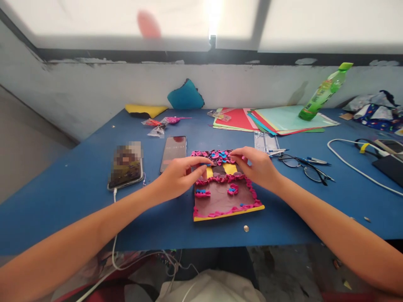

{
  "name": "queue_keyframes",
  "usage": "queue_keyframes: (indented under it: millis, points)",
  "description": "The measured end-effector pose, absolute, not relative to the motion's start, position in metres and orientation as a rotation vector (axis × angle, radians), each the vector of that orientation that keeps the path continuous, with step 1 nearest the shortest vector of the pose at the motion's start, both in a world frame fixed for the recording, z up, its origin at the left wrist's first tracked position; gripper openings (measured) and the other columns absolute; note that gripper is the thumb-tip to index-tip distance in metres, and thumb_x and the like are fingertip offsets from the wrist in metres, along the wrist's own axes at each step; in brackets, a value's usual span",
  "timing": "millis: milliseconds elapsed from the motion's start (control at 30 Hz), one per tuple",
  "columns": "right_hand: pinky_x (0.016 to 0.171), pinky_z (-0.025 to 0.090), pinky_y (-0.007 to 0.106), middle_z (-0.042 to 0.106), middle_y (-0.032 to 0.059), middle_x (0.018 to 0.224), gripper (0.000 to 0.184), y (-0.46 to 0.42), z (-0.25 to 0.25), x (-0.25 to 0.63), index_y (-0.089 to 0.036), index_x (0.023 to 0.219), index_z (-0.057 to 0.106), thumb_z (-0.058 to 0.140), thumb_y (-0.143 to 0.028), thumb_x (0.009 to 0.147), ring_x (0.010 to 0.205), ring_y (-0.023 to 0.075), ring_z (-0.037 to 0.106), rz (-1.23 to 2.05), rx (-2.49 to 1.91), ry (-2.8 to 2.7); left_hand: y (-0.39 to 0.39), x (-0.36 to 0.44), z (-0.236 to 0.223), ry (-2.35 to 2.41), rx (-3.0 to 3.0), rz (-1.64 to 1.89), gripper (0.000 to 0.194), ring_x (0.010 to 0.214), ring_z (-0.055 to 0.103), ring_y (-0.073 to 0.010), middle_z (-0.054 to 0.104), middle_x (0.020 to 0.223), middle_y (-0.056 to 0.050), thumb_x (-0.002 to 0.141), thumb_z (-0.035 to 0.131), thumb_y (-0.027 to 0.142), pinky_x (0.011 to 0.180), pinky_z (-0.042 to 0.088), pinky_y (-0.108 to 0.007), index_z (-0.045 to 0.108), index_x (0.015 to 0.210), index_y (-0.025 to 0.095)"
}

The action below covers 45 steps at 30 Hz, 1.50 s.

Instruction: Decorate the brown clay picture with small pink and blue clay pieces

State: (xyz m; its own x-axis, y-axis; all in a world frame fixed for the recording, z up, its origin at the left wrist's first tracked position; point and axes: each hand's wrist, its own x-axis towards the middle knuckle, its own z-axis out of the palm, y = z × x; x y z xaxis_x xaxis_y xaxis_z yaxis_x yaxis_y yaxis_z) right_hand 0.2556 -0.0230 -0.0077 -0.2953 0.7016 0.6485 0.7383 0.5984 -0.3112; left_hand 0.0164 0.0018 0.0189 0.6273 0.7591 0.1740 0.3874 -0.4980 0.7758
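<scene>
A flat rectangular craft panel [220, 200] lies near the front of the table, with wavy pink edging, a yellow front rim and a brown surface. Pink, blue and dark bits crowd its far end, and yellow patches [230, 169] sit below them. My left hand [181, 176] is at the panel's far left, thumb and forefinger close together in a pinch. A little blue shows between those fingertips; whether it is gripped is unclear. At the far right part, my right hand [257, 167] pinches among the bits, its fingertips hiding whatever they hold.
Left of the panel lie a phone showing a timer [174, 153] and a second phone on a cable [126, 165]. Eyeglasses [305, 167] and pens are to the right. Behind are coloured sheets [236, 119] and a tilted green bottle [324, 94]. A small round bit [246, 228] lies in front.
</scene>
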Motion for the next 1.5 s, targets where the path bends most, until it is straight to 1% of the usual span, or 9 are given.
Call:
queue_keyframes:
  millis: [67, 200, 333, 400, 567, 667, 800, 1067, 1500]
  points:
    - [0.059, 0.045, 0.027, 0.07, 0.0044, 0.081, 0.017, -0.017, -0.01, 0.26, -0.02, 0.086, 0.064, 0.051, -0.029, 0.091, 0.057, 0.0137, 0.056, -0.063, -1.216, -2.0, 0.004, 0.016, 0.018, 0.912, 2.156, 0.701, 0.031, 0.047, 0.046, -0.0095, 0.07, 0.073, -0.004, 0.085, 0.05, 0.034, 0.044, 0.035, -0.022, 0.068, 0.103, 0.015]
    - [0.053, 0.041, 0.026, 0.068, 0.0033, 0.069, 0.031, -0.014, -0.01, 0.263, -0.02, 0.075, 0.063, 0.053, -0.045, 0.09, 0.053, 0.0131, 0.053, -0.035, -1.313, -1.947, 0.006, 0.016, 0.018, 0.942, 2.179, 0.743, 0.028, 0.045, 0.042, -0.0083, 0.071, 0.07, -0.004, 0.081, 0.057, 0.037, 0.044, 0.035, -0.021, 0.072, 0.093, 0.015]
    - [0.053, 0.037, 0.026, 0.06, 0.0028, 0.058, 0.047, -0.015, -0.008, 0.264, -0.02, 0.064, 0.053, 0.037, -0.053, 0.095, 0.052, 0.0135, 0.052, -0.023, -1.363, -1.933, 0.005, 0.017, 0.02, 0.996, 2.184, 0.719, 0.028, 0.044, 0.036, -0.0069, 0.065, 0.061, -0.002, 0.078, 0.061, 0.041, 0.043, 0.031, -0.021, 0.07, 0.074, 0.015]
    - [0.053, 0.036, 0.026, 0.058, 0.0023, 0.057, 0.046, -0.014, -0.007, 0.265, -0.021, 0.065, 0.05, 0.033, -0.051, 0.095, 0.051, 0.0132, 0.051, -0.015, -1.369, -1.925, 0.004, 0.016, 0.022, 1.02, 2.173, 0.695, 0.031, 0.044, 0.036, -0.0072, 0.06, 0.056, 0.0, 0.08, 0.059, 0.043, 0.043, 0.029, -0.022, 0.067, 0.071, 0.015]
    - [0.049, 0.034, 0.025, 0.057, 0.0001, 0.057, 0.032, -0.009, -0.007, 0.267, -0.021, 0.073, 0.05, 0.05, -0.05, 0.086, 0.047, 0.0118, 0.046, 0.107, -1.399, -1.833, 0.002, 0.013, 0.025, 0.852, 2.188, 0.695, 0.042, 0.048, 0.038, -0.0086, 0.046, 0.052, 0.002, 0.091, 0.04, 0.042, 0.048, 0.032, -0.022, 0.047, 0.058, 0.017]
    - [0.046, 0.031, 0.025, 0.053, -0.0016, 0.052, 0.033, -0.009, -0.004, 0.268, -0.022, 0.067, 0.047, 0.054, -0.05, 0.081, 0.045, 0.0108, 0.042, 0.244, -1.436, -1.778, 0.001, 0.011, 0.027, 0.802, 2.235, 0.709, 0.043, 0.053, 0.04, -0.0098, 0.046, 0.056, 0.002, 0.096, 0.031, 0.038, 0.054, 0.035, -0.023, 0.042, 0.059, 0.018]
    - [0.044, 0.026, 0.025, 0.044, -0.0048, 0.043, 0.04, -0.01, 0.001, 0.27, -0.022, 0.06, 0.045, 0.058, -0.058, 0.074, 0.042, 0.0088, 0.034, 0.397, -1.502, -1.762, 0.0, 0.012, 0.027, 0.825, 2.261, 0.692, 0.043, 0.053, 0.04, -0.0103, 0.045, 0.057, 0.002, 0.097, 0.029, 0.039, 0.054, 0.034, -0.024, 0.041, 0.061, 0.019]
    - [0.043, 0.022, 0.024, 0.046, -0.004, 0.043, 0.05, -0.01, 0.002, 0.271, -0.023, 0.054, 0.038, 0.064, -0.065, 0.063, 0.043, 0.0082, 0.034, 0.53, -1.538, -1.7, 0.003, 0.012, 0.024, 0.827, 2.288, 0.678, 0.047, 0.051, 0.039, -0.0106, 0.046, 0.056, 0.002, 0.097, 0.027, 0.044, 0.054, 0.035, -0.025, 0.041, 0.06, 0.019]
    - [0.044, 0.026, 0.024, 0.041, -0.0071, 0.045, 0.052, 0.0, 0.0, 0.282, -0.023, 0.06, 0.037, 0.063, -0.068, 0.065, 0.042, 0.0073, 0.033, 0.547, -1.489, -1.645, 0.001, 0.012, 0.027, 0.837, 2.316, 0.65, 0.046, 0.052, 0.04, -0.0109, 0.046, 0.056, 0.002, 0.098, 0.026, 0.043, 0.055, 0.036, -0.026, 0.041, 0.06, 0.019]
